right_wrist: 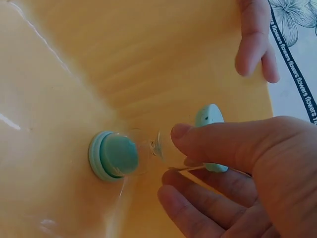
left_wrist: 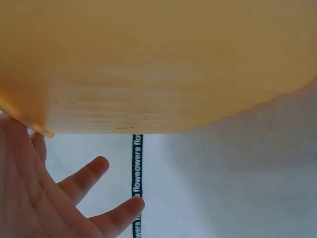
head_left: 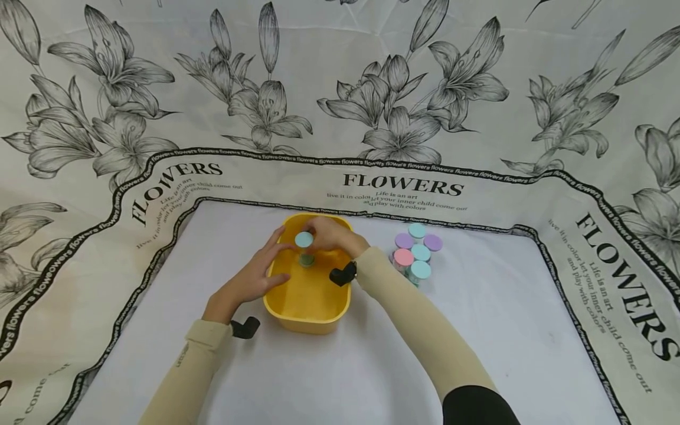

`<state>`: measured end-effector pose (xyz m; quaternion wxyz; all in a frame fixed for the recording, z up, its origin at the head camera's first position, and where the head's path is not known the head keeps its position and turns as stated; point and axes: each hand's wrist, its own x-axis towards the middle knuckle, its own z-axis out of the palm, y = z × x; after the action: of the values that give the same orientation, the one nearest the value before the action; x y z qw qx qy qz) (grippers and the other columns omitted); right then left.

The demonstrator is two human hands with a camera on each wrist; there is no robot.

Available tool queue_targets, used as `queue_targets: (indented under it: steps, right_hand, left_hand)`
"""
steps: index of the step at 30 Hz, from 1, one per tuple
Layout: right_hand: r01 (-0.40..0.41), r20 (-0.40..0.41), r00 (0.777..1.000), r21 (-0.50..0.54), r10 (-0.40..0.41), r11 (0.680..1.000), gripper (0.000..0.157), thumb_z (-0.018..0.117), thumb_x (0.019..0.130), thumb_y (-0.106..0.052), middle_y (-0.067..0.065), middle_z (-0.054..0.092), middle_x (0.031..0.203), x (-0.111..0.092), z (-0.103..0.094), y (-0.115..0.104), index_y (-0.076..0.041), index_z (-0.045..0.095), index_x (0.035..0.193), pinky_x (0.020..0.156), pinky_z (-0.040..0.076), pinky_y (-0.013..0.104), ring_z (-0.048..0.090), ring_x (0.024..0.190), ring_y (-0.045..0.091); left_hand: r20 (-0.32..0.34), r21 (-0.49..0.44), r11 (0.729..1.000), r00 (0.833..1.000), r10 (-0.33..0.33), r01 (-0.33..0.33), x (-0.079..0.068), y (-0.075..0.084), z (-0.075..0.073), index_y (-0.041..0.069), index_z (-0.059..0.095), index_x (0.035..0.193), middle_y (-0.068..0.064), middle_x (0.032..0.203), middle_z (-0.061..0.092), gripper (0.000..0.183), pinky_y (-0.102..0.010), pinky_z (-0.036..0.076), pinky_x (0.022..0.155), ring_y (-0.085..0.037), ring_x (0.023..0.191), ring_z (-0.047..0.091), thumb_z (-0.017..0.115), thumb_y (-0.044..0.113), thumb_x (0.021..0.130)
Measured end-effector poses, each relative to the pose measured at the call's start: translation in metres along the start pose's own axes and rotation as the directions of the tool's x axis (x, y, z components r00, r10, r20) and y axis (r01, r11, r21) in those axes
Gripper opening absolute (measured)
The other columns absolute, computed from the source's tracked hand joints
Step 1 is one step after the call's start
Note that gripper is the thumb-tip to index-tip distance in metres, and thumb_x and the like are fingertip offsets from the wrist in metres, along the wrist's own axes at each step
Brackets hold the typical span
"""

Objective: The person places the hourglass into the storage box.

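Observation:
A yellow plastic tub (head_left: pixel 308 304) stands in front of me in the head view. Inside it my right hand (head_left: pixel 326 233) pinches a small sand timer (head_left: pixel 304 239) with light teal caps. The right wrist view shows the timer's clear glass, narrow neck and teal sand (right_wrist: pixel 121 156) at its lower end, close to the tub's floor; whether it touches there I cannot tell. Thumb and fingers of the right hand (right_wrist: pixel 233 168) hold the upper bulb beside the cap. My left hand (head_left: pixel 255 271) is at the tub's left rim, fingers spread and reaching over it.
Right of the tub, several sand timers (head_left: pixel 420 253) stand close together on the white cloth (head_left: pixel 478 307), with teal, purple and pink caps. Behind the table hangs a flower-print cloth (head_left: pixel 297 183). Black mounts (head_left: pixel 342 274) sit on both wrists.

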<state>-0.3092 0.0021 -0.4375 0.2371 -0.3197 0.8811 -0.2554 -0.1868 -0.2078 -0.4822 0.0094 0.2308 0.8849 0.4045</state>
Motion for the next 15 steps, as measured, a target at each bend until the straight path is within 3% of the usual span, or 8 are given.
queue_targets:
  steps: [4,7,11,15]
  right_hand:
    - [-0.010,0.010,1.000,0.013,0.010,1.000,0.049,0.078,0.090,-0.014,0.018,0.064,0.138,-0.003,-0.002,0.000,0.000,0.062,0.135,0.110,0.050,0.038,0.060,0.128,0.032]
    - [-0.019,0.008,1.000,0.027,0.019,0.999,0.050,0.077,0.091,-0.015,0.018,0.063,0.138,-0.005,-0.004,-0.001,-0.001,0.060,0.136,0.110,0.050,0.040,0.060,0.127,0.032]
    - [-0.021,0.000,1.000,0.025,0.021,0.999,0.051,0.076,0.093,-0.018,0.017,0.064,0.138,-0.011,-0.012,-0.004,-0.004,0.058,0.138,0.110,0.050,0.040,0.061,0.127,0.028]
    - [-0.014,-0.005,1.000,0.013,0.014,1.000,0.051,0.073,0.096,-0.023,0.015,0.065,0.138,-0.023,-0.022,-0.007,-0.004,0.056,0.141,0.111,0.050,0.039,0.061,0.130,0.028]
  left_hand:
    - [0.004,0.099,0.994,0.999,-0.037,0.036,-0.002,0.006,-0.004,0.010,0.045,0.155,-0.008,0.175,0.009,0.065,-0.067,0.024,0.122,-0.043,0.155,0.025,0.065,0.035,0.099]
    - [-0.001,0.143,0.988,0.998,-0.058,0.058,-0.001,0.010,-0.007,0.009,0.041,0.158,-0.007,0.174,0.012,0.071,-0.065,0.024,0.123,-0.042,0.155,0.025,0.066,0.036,0.098]
    - [-0.004,0.145,0.987,0.998,-0.069,0.069,0.000,0.010,-0.008,0.010,0.045,0.156,-0.008,0.174,0.013,0.068,-0.066,0.024,0.123,-0.042,0.155,0.025,0.067,0.036,0.097]
    - [0.008,0.088,0.993,0.997,-0.083,0.082,0.001,0.007,-0.005,0.012,0.053,0.151,-0.007,0.175,0.010,0.061,-0.068,0.025,0.121,-0.043,0.155,0.024,0.067,0.036,0.097]
